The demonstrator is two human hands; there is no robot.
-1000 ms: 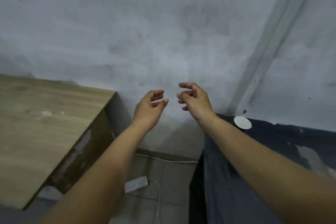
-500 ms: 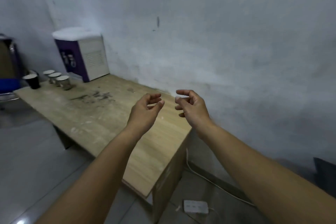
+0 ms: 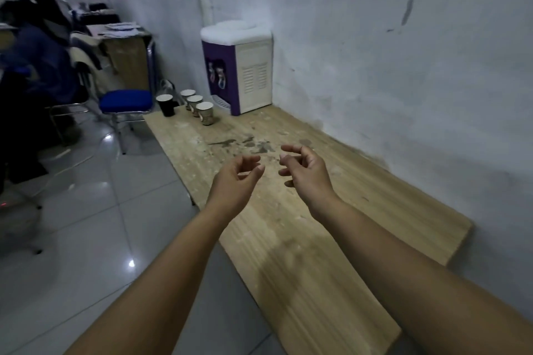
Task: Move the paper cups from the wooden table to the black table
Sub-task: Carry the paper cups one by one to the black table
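Cups [image 3: 199, 109] sit at the far end of the wood table [image 3: 302, 239], just beside a water dispenser [image 3: 239, 66]: three pale ones in a row, plus a black cup [image 3: 165, 104] a bit apart to their left. All upright, rims up; insides too small to read, so can't tell if anything's in them.

What changed: 1 s ago the view faced the corner w/ the black table at right and a white disc on it; half a sec ago it had swung to the wood table w/ cups small at far left. Now the whole table runs ahead, cups in plain line. Black table is out of frame. Likely meaning: one drop-off done, person heading back for the next cup.

Left hand [image 3: 235, 179] and right hand [image 3: 305, 170] both up over mid-table, fingers loosely curled, half open, holding nothing. Cups well apart from both hands.

Beyond: blue chair [image 3: 125, 99] by the table end, a seated person at far left.
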